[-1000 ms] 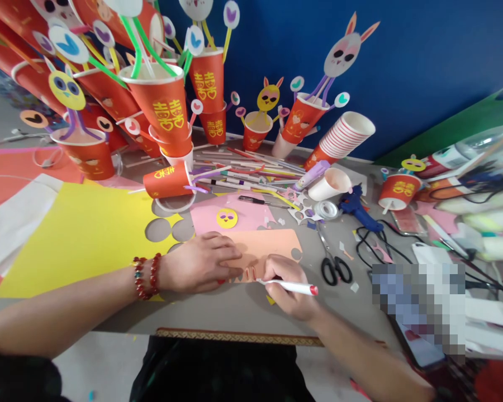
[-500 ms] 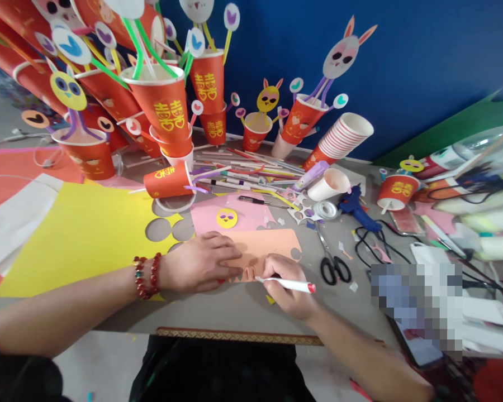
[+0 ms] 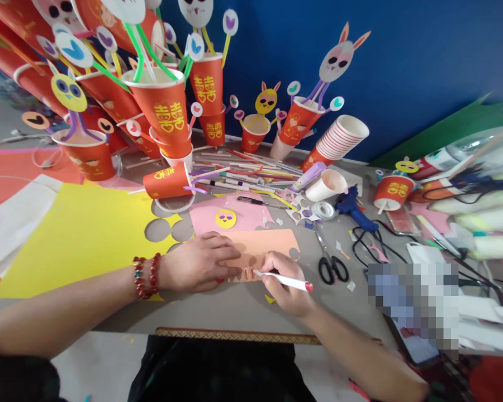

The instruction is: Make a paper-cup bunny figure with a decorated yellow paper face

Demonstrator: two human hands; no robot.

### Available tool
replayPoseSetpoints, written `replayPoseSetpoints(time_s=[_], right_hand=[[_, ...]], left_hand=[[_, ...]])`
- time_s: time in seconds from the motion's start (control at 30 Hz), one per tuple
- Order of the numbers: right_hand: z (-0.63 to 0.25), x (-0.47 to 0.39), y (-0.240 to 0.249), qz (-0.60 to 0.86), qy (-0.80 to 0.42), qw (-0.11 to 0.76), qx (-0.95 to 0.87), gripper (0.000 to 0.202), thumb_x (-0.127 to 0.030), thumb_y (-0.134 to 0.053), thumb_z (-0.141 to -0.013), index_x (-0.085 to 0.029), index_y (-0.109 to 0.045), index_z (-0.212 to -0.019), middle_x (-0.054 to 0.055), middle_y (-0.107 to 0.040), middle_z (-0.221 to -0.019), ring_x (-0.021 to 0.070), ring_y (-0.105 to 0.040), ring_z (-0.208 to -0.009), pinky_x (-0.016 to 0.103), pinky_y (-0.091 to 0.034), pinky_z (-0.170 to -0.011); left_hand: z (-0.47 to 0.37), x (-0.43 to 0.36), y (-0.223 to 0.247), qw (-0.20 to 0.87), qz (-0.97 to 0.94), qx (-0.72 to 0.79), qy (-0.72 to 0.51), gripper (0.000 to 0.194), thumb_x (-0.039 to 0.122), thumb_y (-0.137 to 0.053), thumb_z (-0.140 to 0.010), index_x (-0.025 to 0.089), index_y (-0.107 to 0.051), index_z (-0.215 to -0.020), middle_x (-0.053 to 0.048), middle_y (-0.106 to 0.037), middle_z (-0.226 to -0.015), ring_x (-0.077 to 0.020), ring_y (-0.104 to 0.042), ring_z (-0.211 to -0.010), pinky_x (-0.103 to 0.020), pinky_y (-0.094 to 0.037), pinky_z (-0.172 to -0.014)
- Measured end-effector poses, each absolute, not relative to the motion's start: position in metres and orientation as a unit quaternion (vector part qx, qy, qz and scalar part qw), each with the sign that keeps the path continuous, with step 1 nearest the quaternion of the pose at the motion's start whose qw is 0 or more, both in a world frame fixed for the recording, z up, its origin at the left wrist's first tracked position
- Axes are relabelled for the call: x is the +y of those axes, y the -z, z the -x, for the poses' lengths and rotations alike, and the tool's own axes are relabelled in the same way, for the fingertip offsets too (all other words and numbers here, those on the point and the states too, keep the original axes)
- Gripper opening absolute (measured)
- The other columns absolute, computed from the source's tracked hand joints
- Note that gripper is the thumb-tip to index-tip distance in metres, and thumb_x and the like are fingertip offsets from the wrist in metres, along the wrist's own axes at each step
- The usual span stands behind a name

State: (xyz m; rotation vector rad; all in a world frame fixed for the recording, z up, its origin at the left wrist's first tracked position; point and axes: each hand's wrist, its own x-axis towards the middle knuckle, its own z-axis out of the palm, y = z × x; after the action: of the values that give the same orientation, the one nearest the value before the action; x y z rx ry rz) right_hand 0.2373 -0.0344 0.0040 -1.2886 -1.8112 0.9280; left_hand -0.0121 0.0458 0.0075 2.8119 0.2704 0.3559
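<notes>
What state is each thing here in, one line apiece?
White marker: uncapped, in the right hand
Orange sheet: drawn on, under the left hand
Yellow sheet: holes cut
Red cup beside it: on its side
White-rimmed cups: nested, tilted
Scissors: unheld
Glue gun: unheld

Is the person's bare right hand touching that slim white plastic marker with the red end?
Touching: the head view shows the right hand gripping the marker between thumb and fingers.
</notes>
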Motion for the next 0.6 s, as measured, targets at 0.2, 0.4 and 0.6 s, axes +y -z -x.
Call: replayPoseSetpoints(time_s=[0.2, 0.4, 0.6], right_hand=[[-0.2369, -0.0347, -0.0046, 0.504, -0.365, 0.358, -0.696, 0.017, -0.013, -0.050, -0.080, -0.023, -0.046, -0.066, -0.003, -0.049, -0.059, 0.0144, -0.044, -0.055, 0.028, -0.034, -0.055], [-0.2365, -0.0340, -0.0048, 0.500, -0.370, 0.353, -0.699, 0.018, -0.013, -0.049, -0.080, -0.022, -0.046, -0.065, -0.003, -0.049, -0.058, 0.0140, -0.044, -0.054, 0.028, -0.033, -0.054], [-0.2381, -0.0342, -0.0040, 0.493, -0.367, 0.359, -0.702, 0.018, -0.012, -0.050, -0.079, -0.022, -0.046, -0.065, -0.004, -0.048, -0.058, 0.0135, -0.043, -0.053, 0.028, -0.033, -0.054]], left_hand=[[0.0121, 0.0461, -0.0065, 0.149, -0.976, 0.093, -0.129, 0.037, 0.025, -0.063, -0.086, 0.026, -0.064, -0.122, -0.008, -0.066, -0.125, -0.0278, -0.059, -0.114, -0.043, -0.043, -0.099], [0.0125, 0.0460, -0.0053, 0.147, -0.976, 0.091, -0.130, 0.035, 0.026, -0.062, -0.086, 0.026, -0.065, -0.122, -0.009, -0.066, -0.126, -0.0280, -0.059, -0.114, -0.043, -0.043, -0.098], [0.0122, 0.0461, -0.0069, 0.148, -0.977, 0.093, -0.120, 0.036, 0.025, -0.061, -0.087, 0.026, -0.064, -0.122, -0.009, -0.067, -0.126, -0.0279, -0.058, -0.114, -0.043, -0.043, -0.098]])
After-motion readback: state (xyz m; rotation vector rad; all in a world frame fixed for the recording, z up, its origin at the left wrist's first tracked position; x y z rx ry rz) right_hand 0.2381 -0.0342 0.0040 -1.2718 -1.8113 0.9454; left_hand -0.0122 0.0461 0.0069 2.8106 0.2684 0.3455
